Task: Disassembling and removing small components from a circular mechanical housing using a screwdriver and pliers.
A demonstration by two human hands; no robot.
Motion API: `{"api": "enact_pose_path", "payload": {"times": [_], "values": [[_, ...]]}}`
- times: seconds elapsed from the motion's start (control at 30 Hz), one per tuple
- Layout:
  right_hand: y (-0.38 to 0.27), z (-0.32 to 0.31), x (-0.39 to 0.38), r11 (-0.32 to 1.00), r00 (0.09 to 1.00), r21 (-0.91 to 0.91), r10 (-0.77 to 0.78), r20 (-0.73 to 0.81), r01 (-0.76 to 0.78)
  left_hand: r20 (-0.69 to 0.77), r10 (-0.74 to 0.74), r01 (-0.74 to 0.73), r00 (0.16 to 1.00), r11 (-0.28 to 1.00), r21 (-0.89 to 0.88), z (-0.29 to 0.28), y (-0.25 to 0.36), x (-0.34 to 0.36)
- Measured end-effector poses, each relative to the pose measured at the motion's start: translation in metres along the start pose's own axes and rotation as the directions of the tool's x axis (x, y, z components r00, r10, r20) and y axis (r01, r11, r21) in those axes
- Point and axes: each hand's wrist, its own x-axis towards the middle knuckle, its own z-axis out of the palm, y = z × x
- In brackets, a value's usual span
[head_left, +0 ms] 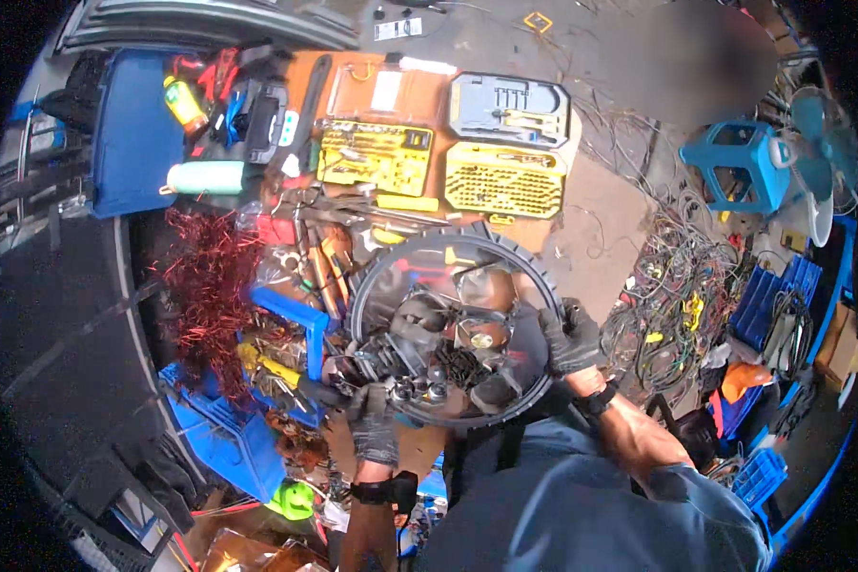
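A large round tub with a ribbed black rim (538, 263) is in front of my body. Dark parts show inside it, with a black coiled bundle (459, 366) and a small round brass-coloured piece (482, 340) among them. My right hand (573, 337), in a dark glove, is closed on the rim at the right. At the lower left of the rim my gloved left hand (372, 424) has its fingers curled against the edge. Part of the left fingers is hard to make out among the dark parts.
Beyond the tub, a yellow bit case (503, 181) and a yellow socket set (375, 158) lie open on the brown table. Red wire (205, 286) and a blue bin (224, 434) are at left. Tangled cables (672, 296), a teal stool (734, 167) and a fan (812, 157) stand at right.
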Motion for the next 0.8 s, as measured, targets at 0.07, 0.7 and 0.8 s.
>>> {"api": "enact_pose_path", "payload": {"times": [0.07, 0.7, 0.8], "values": [[-0.002, 0.004, -0.002, 0.999, 1.000, -0.046, -0.002, 0.016, 0.003, 0.018, 0.069, -0.070, 0.997, 0.997, 0.035, -0.007, -0.006, 0.003], [0.025, 0.011, 0.011, 0.991, 1.000, -0.131, 0.007, 0.004, -0.007, 0.137, 0.477, -0.490, 0.868, 0.783, 0.383, 0.080, 0.107, 0.007], [0.024, 0.010, 0.010, 0.996, 0.999, -0.084, 0.043, 0.024, -0.041, 0.319, 0.675, -0.725, 0.665, 0.483, 0.491, 0.132, 0.149, 0.068]]}}
